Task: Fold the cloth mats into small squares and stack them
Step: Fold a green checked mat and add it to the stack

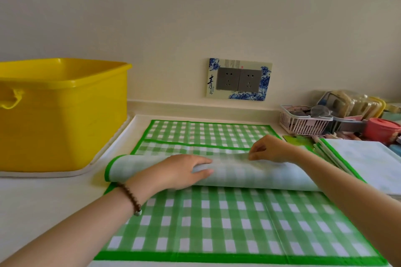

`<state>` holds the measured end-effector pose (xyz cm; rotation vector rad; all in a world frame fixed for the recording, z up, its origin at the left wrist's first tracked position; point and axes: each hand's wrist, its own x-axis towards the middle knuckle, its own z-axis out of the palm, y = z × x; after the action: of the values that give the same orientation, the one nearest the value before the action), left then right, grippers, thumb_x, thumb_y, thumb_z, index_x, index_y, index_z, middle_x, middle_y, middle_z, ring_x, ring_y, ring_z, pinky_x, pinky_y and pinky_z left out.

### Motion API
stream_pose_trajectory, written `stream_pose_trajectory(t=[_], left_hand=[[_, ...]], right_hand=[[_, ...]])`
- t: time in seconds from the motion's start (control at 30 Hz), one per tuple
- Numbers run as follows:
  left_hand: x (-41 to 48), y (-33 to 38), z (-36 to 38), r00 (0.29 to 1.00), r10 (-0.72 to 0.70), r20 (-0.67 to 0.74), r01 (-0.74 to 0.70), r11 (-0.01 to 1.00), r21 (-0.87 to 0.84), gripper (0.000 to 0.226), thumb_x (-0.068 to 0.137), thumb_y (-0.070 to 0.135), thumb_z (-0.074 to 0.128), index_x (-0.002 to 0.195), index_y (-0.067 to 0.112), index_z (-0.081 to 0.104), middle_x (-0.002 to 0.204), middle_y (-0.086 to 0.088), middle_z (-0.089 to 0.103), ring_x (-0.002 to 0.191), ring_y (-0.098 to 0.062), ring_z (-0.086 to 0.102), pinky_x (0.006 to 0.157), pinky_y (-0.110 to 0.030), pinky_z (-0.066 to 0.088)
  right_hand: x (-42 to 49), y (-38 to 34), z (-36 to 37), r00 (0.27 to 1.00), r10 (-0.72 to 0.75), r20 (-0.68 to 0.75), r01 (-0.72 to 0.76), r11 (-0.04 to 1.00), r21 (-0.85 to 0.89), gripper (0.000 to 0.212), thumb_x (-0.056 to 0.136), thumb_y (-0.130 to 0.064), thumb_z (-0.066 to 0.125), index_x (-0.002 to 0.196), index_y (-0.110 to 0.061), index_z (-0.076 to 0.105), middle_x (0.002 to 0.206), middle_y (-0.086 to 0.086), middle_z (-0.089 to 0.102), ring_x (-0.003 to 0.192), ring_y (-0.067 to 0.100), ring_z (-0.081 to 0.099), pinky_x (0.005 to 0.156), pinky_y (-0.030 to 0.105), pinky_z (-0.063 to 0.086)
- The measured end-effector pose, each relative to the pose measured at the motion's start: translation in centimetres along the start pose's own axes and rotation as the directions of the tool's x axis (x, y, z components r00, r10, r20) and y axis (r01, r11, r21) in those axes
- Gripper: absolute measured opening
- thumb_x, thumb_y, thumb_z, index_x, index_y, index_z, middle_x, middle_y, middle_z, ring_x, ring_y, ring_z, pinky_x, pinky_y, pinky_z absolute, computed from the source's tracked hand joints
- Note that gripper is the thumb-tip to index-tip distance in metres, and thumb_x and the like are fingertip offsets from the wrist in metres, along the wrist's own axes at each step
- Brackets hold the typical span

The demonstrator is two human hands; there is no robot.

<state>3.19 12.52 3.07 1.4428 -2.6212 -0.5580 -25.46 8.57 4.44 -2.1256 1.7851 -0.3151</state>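
Observation:
A green-and-white checked cloth mat [227, 223] lies spread on the white counter. Its middle part [249, 175] is lifted into a pale curved fold showing the underside. My left hand [184, 171] holds this fold from the left, thumb under and fingers over it. My right hand [269, 149] pinches the fold's upper edge further right. The mat's far part [206, 132] lies flat toward the wall. At the right, a stack of folded mats [368, 162] with green edges rests on the counter.
A large yellow plastic tub [60, 115] stands on a white tray at the left. A double wall socket [238, 80] is behind the mat. At the back right sit a white basket [303, 123], a red lidded pot [382, 130] and packets.

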Motion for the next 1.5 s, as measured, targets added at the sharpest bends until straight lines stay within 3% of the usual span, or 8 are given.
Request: stream_pose_trajectory(t=[0.2, 0.47, 0.67, 0.8, 1.03, 1.27, 1.5], left_hand=[[1.5, -0.9, 1.0, 0.997, -0.026, -0.070, 0.029, 0.998, 0.051, 0.057, 0.094, 0.060, 0.034, 0.146, 0.037, 0.031, 0.152, 0.011, 0.032, 0.137, -0.014, 0.035, 0.111, -0.030, 0.029], [3.0, -1.3, 1.6, 0.983, -0.030, -0.180, 0.039, 0.998, 0.044, 0.048, 0.099, 0.052, 0.025, 0.133, 0.031, 0.051, 0.136, 0.008, 0.054, 0.120, -0.013, 0.051, 0.098, -0.031, 0.042], [4.0, -1.2, 2.6, 0.992, -0.005, -0.128, 0.022, 0.991, 0.130, 0.048, 0.101, 0.043, 0.022, 0.141, 0.025, 0.042, 0.148, 0.005, 0.040, 0.134, -0.014, 0.035, 0.112, -0.036, 0.026], [4.3, -1.4, 3.4, 0.994, -0.033, -0.108, 0.052, 0.983, 0.175, 0.053, 0.101, 0.045, 0.019, 0.150, 0.025, 0.023, 0.158, 0.004, 0.017, 0.145, -0.015, 0.014, 0.119, -0.042, 0.008], [5.2, -2.2, 4.5, 0.992, -0.026, -0.127, 0.040, 0.993, 0.108, 0.052, 0.101, 0.044, 0.018, 0.151, 0.029, 0.016, 0.160, 0.007, 0.007, 0.147, -0.013, 0.003, 0.119, -0.042, -0.002], [5.5, -2.3, 4.8, 0.992, -0.037, -0.119, 0.055, 0.988, 0.148, 0.056, 0.100, 0.050, 0.017, 0.151, 0.028, 0.010, 0.160, 0.008, 0.003, 0.147, -0.012, 0.000, 0.119, -0.043, 0.000], [4.9, -2.0, 4.4, 0.996, -0.040, -0.081, 0.054, 0.982, 0.181, 0.076, 0.090, 0.069, 0.021, 0.152, 0.027, 0.007, 0.160, 0.008, -0.001, 0.147, -0.012, -0.003, 0.119, -0.042, -0.002]], right_hand=[[2.2, 0.8, 2.5, 0.985, 0.065, -0.159, -0.070, 0.997, -0.029, 0.018, 0.084, -0.027, 0.068, 0.099, -0.019, 0.073, 0.105, -0.002, 0.070, 0.094, 0.013, 0.061, 0.082, 0.024, 0.046], [3.7, 0.8, 3.7, 0.935, 0.143, -0.325, -0.173, 0.983, -0.066, 0.017, 0.086, -0.026, 0.062, 0.099, -0.019, 0.071, 0.108, 0.000, 0.070, 0.099, 0.020, 0.062, 0.085, 0.030, 0.049], [4.2, 0.7, 4.5, 0.900, 0.180, -0.397, -0.231, 0.969, -0.085, 0.019, 0.087, -0.027, 0.060, 0.103, -0.021, 0.069, 0.113, 0.001, 0.067, 0.105, 0.023, 0.059, 0.096, 0.034, 0.041], [3.8, -0.7, 5.2, 0.885, 0.156, -0.438, -0.211, 0.974, -0.081, 0.032, 0.089, -0.028, 0.058, 0.120, -0.021, 0.057, 0.128, 0.004, 0.055, 0.117, 0.024, 0.051, 0.103, 0.036, 0.034], [2.8, -6.2, 8.9, 0.931, 0.036, -0.364, -0.045, 0.999, -0.016, 0.040, 0.095, -0.026, 0.045, 0.135, -0.020, 0.046, 0.142, 0.002, 0.043, 0.129, 0.021, 0.043, 0.109, 0.033, 0.028], [2.8, -7.5, 11.1, 0.961, 0.056, -0.269, -0.084, 0.992, -0.095, 0.046, 0.100, -0.029, 0.024, 0.144, -0.018, 0.032, 0.152, 0.000, 0.030, 0.140, 0.016, 0.024, 0.116, 0.034, 0.015], [1.3, -4.8, 10.0, 0.979, 0.125, -0.161, -0.149, 0.978, -0.148, 0.053, 0.099, -0.045, 0.019, 0.150, -0.029, 0.016, 0.159, -0.004, 0.010, 0.146, 0.015, 0.006, 0.118, 0.039, 0.003]])
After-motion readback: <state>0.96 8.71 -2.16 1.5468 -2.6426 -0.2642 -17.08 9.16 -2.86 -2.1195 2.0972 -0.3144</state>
